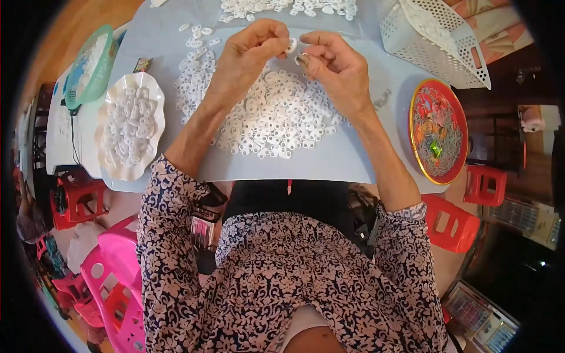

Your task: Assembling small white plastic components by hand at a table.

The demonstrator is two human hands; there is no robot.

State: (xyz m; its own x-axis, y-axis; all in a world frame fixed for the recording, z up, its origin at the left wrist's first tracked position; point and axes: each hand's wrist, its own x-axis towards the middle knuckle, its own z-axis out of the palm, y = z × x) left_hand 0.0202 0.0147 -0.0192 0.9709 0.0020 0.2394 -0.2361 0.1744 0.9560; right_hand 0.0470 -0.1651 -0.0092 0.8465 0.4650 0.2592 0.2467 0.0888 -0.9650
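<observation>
Above the far part of a grey-blue table, my left hand [250, 53] pinches a small white oval plastic piece [292, 46] between thumb and fingertips. Close beside it, my right hand [336, 65] has its thumb and index finger closed around something small and pale; what exactly it is, I cannot make out. A small gap separates the two hands. Beneath and in front of them spreads a loose pile of white oval pieces [273, 120] with dark round holes.
At left, a scalloped white plate [158, 126] holds similar pieces, with a green basket [106, 67] behind it. A red round tray [414, 126] of thin grey strands lies right. A white perforated basket [406, 38] stands far right; more white pieces [288, 7] lie at the far edge.
</observation>
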